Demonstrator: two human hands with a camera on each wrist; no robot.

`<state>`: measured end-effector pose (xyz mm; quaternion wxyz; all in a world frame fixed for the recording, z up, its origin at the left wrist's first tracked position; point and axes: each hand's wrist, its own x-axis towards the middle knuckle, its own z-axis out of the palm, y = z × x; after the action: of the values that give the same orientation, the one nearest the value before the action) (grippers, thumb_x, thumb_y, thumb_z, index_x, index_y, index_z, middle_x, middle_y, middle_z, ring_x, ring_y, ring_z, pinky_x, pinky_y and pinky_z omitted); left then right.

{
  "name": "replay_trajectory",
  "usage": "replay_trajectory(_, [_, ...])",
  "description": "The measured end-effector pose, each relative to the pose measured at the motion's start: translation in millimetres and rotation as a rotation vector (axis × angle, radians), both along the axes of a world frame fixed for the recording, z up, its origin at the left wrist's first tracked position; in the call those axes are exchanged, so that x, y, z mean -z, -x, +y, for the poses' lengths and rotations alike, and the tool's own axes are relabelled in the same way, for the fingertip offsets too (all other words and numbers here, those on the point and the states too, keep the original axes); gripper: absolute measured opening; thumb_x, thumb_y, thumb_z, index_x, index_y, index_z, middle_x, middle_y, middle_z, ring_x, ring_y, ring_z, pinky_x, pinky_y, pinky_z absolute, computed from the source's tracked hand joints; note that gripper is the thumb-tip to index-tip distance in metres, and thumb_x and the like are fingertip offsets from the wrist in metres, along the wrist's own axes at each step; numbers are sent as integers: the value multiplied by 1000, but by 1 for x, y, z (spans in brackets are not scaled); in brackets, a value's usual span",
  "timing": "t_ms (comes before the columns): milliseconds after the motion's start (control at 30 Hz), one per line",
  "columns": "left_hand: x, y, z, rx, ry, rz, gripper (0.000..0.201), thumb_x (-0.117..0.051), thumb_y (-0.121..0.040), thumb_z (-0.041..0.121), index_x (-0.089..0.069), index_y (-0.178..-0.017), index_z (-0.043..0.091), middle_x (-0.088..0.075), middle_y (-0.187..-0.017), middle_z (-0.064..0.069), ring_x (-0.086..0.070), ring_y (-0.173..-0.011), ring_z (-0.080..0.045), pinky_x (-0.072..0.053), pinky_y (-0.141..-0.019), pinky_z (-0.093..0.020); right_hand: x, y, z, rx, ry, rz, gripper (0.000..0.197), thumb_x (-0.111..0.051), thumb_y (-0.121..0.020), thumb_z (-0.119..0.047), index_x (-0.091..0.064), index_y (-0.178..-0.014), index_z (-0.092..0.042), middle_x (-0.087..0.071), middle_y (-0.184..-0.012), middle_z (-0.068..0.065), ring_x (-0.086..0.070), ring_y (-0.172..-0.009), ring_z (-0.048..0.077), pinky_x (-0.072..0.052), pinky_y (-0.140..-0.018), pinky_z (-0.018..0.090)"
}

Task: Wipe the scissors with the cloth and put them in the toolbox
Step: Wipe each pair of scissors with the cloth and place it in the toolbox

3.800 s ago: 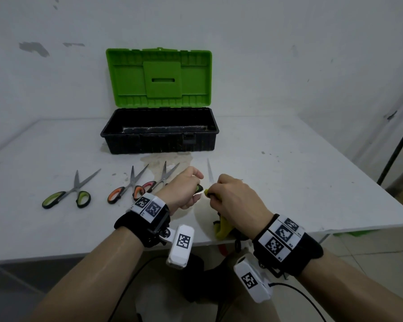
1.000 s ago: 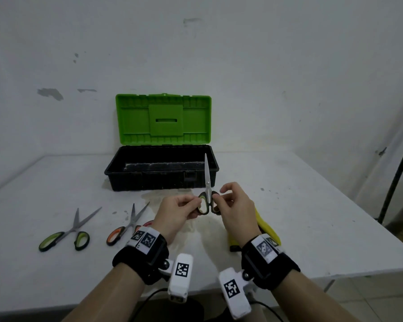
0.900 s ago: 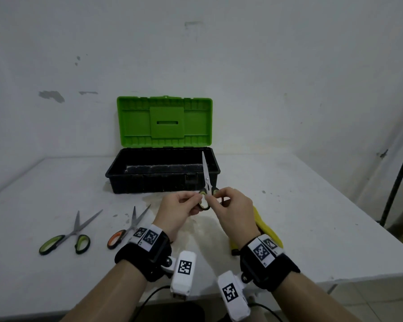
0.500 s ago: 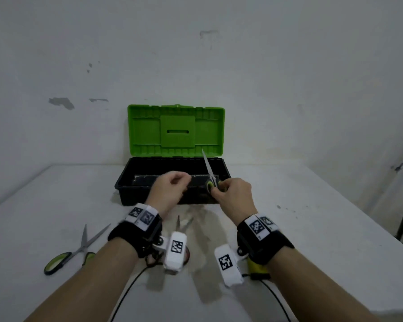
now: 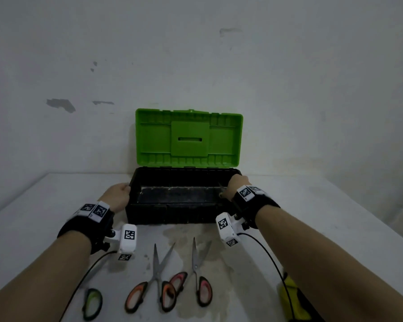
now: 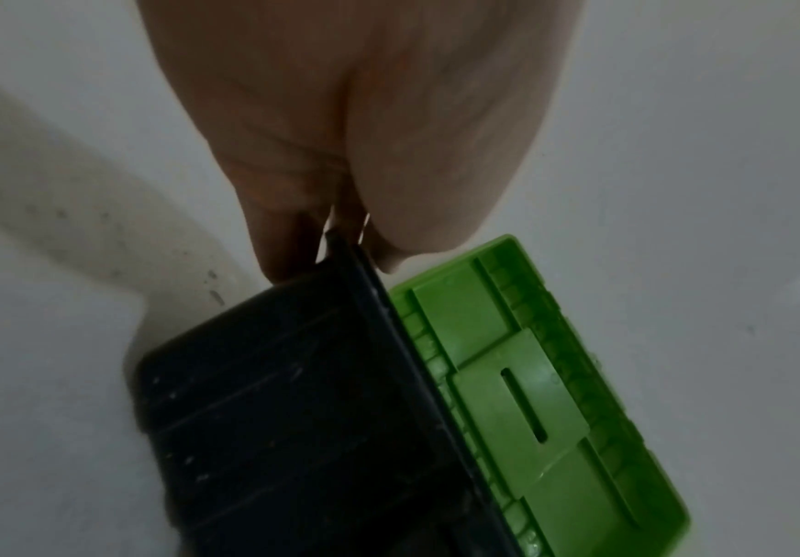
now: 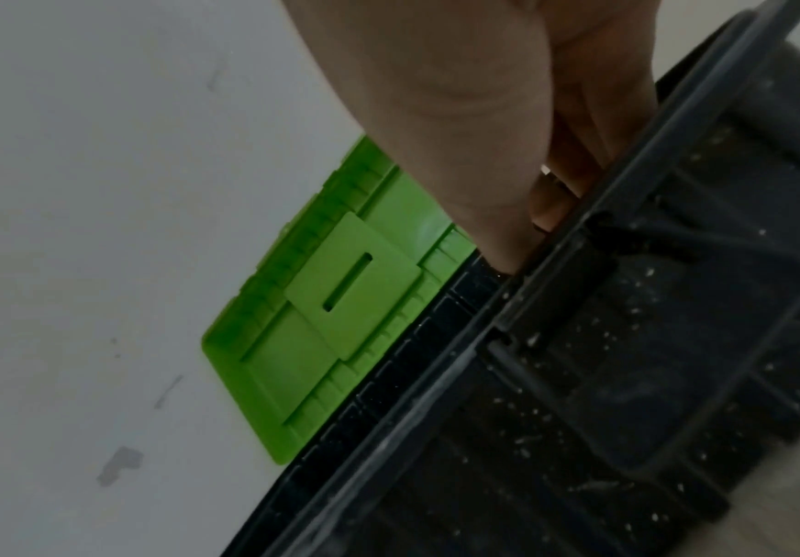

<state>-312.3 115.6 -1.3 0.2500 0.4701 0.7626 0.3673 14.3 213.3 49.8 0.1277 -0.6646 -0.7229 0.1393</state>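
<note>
The black toolbox (image 5: 172, 205) stands open with its green lid (image 5: 189, 138) upright at the back of the white table. My left hand (image 5: 124, 189) grips the box's left end; in the left wrist view the thumb and fingers (image 6: 288, 260) pinch the rim (image 6: 369, 301). My right hand (image 5: 226, 189) reaches down inside the right end with its fingers (image 7: 507, 248) curled. A thin blade and a dark handle tip of the green-handled scissors (image 5: 221, 190) show under it; the rest is hidden. The yellow cloth (image 5: 291, 296) lies near my right forearm.
Three more pairs of scissors lie in front of the box: green-handled (image 5: 92, 303), orange-handled (image 5: 158, 275) and red-handled (image 5: 197, 273). A stained patch (image 5: 189, 238) marks the table in front of the box. The wall is right behind the lid.
Both hands went forward from the table's middle to the toolbox. The left hand let go of the scissors and took the box's left end. The right hand carried them into the right end.
</note>
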Motion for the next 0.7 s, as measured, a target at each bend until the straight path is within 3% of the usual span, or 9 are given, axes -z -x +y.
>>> replay_trajectory(100, [21,16,10,8,-65,-88,36,-41,-100,15,-65,-127,14,-67,-126,-18,-62,-117,-34,-46,-106,-50,9,9,11,19,33,-88,29,-73,-83,-27,-53,-76,-7,-61,-90,12,-64,-90,33,-56,-83,38])
replay_trajectory(200, [25,18,10,14,-97,-125,43,-44,-95,25,-63,-131,13,-67,-127,-14,-62,-118,-30,-44,-109,-49,20,8,21,-15,115,-91,40,-64,-90,-18,-58,-124,1,-58,-126,19,-56,-119,36,-49,-78,30])
replay_trajectory(267, [23,15,8,8,-99,-135,39,-43,-100,19,-61,-133,11,-65,-128,-14,-61,-120,-30,-43,-110,-48,23,3,24,-76,130,-62,47,-59,-91,-9,-49,-136,2,-51,-137,20,-52,-125,35,-45,-65,24])
replay_trajectory(333, [22,11,5,-8,-108,-125,40,-41,-102,16,-57,-138,8,-61,-135,-14,-57,-125,-30,-41,-112,-47,22,3,22,-23,157,-41,44,-60,-90,-10,-52,-131,4,-54,-131,27,-56,-119,38,-53,-72,28])
replay_trajectory(400, [22,8,3,-16,-120,-125,41,-41,-103,17,-53,-141,6,-58,-138,-13,-55,-128,-30,-40,-113,-48,16,6,11,-23,140,-141,36,-64,-87,-17,-61,-116,5,-65,-110,27,-64,-104,40,-57,-83,46])
replay_trajectory(500, [15,2,-3,-22,-93,-154,32,-41,-103,16,-64,-125,12,-63,-130,-19,-60,-119,-34,-46,-107,-50,16,5,10,-105,139,-212,36,-73,-78,-27,-66,-103,-2,-68,-94,19,-67,-92,37,-56,-84,53])
replay_trajectory(567, [5,-8,-13,-26,-62,-167,22,-46,-101,18,-67,-109,17,-67,-123,-20,-63,-113,-35,-48,-103,-50,13,0,6,-96,95,-160,36,-72,-75,-30,-64,-96,-2,-68,-97,17,-66,-89,36,-56,-83,49])
replay_trajectory(633, [-5,-21,-27,-25,-45,-120,28,-50,-100,20,-65,-123,12,-65,-128,-17,-62,-116,-33,-46,-105,-45,4,-4,-9,-60,34,-24,21,-66,-82,-23,-59,-89,-3,-63,-93,11,-65,-85,34,-55,-75,36])
replay_trajectory(700, [-15,-39,-43,-20,-30,-30,43,-53,-100,23,-53,-140,8,-58,-138,-15,-56,-124,-32,-42,-109,-41,-8,-14,-32,-55,-54,64,17,-61,-86,-20,-58,-91,-5,-60,-91,13,-62,-81,33,-50,-69,33])
